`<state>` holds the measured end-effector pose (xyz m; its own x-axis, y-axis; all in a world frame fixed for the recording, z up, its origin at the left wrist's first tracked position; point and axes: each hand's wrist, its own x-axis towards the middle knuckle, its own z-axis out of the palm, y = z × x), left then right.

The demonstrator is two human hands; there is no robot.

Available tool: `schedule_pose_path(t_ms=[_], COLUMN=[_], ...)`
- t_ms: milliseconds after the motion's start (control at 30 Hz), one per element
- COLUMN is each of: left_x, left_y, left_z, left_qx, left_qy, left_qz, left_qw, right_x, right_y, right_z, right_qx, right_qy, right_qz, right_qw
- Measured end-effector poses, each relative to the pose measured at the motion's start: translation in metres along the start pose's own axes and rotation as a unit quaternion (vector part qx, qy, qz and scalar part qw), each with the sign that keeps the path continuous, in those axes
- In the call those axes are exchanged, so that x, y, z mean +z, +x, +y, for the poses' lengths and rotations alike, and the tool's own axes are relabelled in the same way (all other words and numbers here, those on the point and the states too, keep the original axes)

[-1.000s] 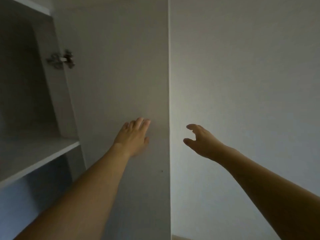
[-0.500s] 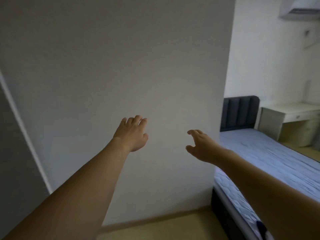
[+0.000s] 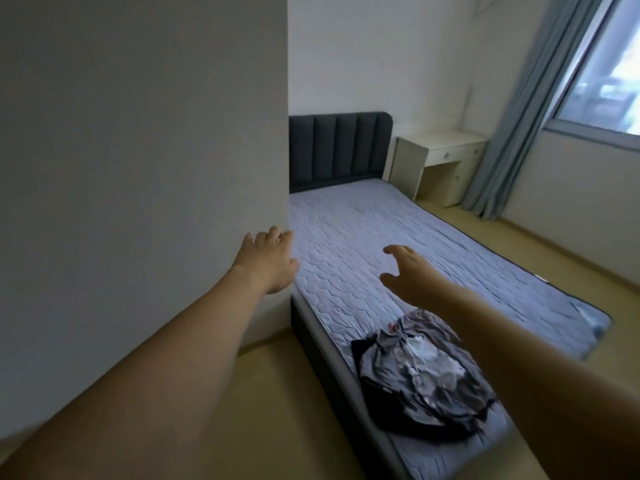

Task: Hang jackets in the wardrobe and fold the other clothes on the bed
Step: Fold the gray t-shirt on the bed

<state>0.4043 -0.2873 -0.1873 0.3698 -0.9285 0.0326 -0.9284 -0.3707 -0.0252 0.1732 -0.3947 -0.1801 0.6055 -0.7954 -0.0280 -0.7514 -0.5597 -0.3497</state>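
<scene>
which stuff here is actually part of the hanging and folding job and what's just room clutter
Part of the job:
- pile of clothes, crumpled at the near end of the bed
- bed, where the folding happens
- wardrobe panel on the left
- left hand and right hand, both held out, holding nothing

Just there:
- headboard
- desk
- curtain
- window

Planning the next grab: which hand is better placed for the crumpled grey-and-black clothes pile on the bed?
Right, probably. The right hand hangs open over the quilted pale-blue mattress, its forearm above the crumpled grey-and-black clothes pile; the left hand is off beside the white panel.
</scene>
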Motion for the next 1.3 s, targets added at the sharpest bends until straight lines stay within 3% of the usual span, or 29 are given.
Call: schedule_pose_path(t_ms=[133, 267, 367, 433, 567, 700, 933, 1133, 1300], left_x=[0.033, 0.064, 0.078, 0.08, 0.09, 0.108, 0.154, 0.198, 0.222], left_y=[0.056, 0.106, 0.127, 0.145, 0.202, 0.259, 0.351, 0.404, 0.429], left_z=[0.106, 0.213, 0.279, 0.304, 0.347, 0.43, 0.561, 0.66, 0.693], left_qx=[0.037, -0.021, 0.022, 0.023, -0.083, -0.055, -0.066, -0.151, -0.186], left_qy=[0.01, -0.05, -0.05, -0.051, -0.154, -0.196, -0.184, -0.204, -0.21], left_qz=[-0.02, -0.063, -0.08, -0.087, -0.12, -0.142, -0.194, -0.229, -0.244], left_qw=[0.999, 0.997, 0.995, 0.995, 0.977, 0.969, 0.961, 0.94, 0.928], right_x=[-0.022, -0.043, -0.059, -0.068, -0.062, -0.059, -0.098, -0.11, -0.11], right_y=[0.019, 0.047, 0.071, 0.089, 0.124, 0.148, 0.223, 0.28, 0.323], right_z=[0.131, 0.239, 0.299, 0.334, 0.401, 0.468, 0.632, 0.77, 0.833], right_qx=[0.054, 0.04, 0.035, 0.041, 0.051, 0.035, 0.04, 0.03, 0.031], right_qy=[0.019, 0.034, 0.028, 0.02, -0.022, -0.038, -0.01, -0.013, -0.023], right_qz=[-0.001, -0.031, -0.063, -0.081, -0.111, -0.128, -0.122, -0.237, -0.263], right_qw=[0.998, 0.998, 0.997, 0.996, 0.992, 0.99, 0.992, 0.971, 0.964])
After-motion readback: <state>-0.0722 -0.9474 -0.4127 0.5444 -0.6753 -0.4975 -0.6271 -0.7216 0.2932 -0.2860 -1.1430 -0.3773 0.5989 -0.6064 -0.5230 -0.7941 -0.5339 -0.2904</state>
